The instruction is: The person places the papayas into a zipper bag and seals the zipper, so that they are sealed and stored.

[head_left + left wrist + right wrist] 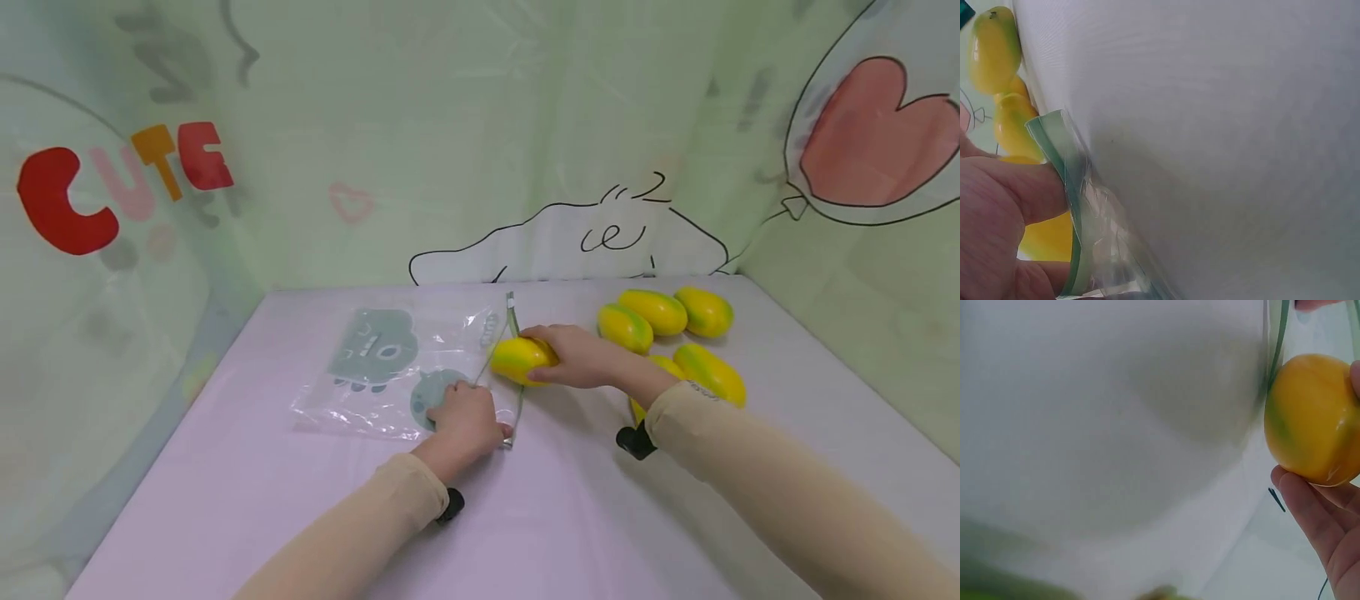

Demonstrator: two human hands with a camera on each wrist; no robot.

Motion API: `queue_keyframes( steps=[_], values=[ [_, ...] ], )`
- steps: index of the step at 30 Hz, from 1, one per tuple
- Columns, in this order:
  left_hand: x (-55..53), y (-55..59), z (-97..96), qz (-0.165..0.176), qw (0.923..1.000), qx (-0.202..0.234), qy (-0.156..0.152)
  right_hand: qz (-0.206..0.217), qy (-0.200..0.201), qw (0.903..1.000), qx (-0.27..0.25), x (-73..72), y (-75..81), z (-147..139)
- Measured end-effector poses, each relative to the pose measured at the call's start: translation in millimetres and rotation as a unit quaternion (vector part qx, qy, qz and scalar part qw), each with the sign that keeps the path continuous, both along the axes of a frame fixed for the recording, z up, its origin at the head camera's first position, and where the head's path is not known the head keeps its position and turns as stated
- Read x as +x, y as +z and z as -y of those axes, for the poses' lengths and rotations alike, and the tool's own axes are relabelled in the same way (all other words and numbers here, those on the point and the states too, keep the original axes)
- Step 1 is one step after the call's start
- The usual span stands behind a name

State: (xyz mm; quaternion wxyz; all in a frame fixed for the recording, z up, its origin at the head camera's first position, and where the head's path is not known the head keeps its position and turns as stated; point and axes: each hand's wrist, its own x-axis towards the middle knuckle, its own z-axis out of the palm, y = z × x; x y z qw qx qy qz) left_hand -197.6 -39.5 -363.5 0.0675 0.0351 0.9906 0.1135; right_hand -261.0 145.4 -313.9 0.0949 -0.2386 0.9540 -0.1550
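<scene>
Left hand [463,417]: fingers pinch the zip bag's [390,375] open rim.
Right hand [581,357]: fingers curled round a mango [520,359] at the bag mouth, mid-table.
Tip: probably hold the rim wide, slide the mango in straight.

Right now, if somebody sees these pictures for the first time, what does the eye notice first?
First, the right hand at the table's middle, gripping a yellow-green mango at the mouth of a clear bag, whose rim the left hand pinches. Next, the mango pile at the far right of the pale table. Red "CUTE" lettering stands out on the left wall.
</scene>
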Motion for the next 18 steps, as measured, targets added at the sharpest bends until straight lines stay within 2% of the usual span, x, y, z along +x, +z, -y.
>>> queue_keyframes(
  steps=[6, 11, 18],
  values=[
    [-0.1, 0.8, -1.3, 0.002, 1.0, -0.001, 0.001, 0.001, -0.008, 0.9996, -0.025, -6.9, -9.1, 14.3],
    [-0.4, -0.9, -1.2, -0.001, 0.9999, 0.016, 0.003, 0.007, -0.022, 0.9985, -0.05, -10.7, -12.0, 23.2],
    [-0.4, -3.4, -0.8, -0.01, 0.9992, 0.039, 0.006, -0.021, -0.043, 0.9973, -0.055, -12.7, -13.9, 32.9]
  ],
)
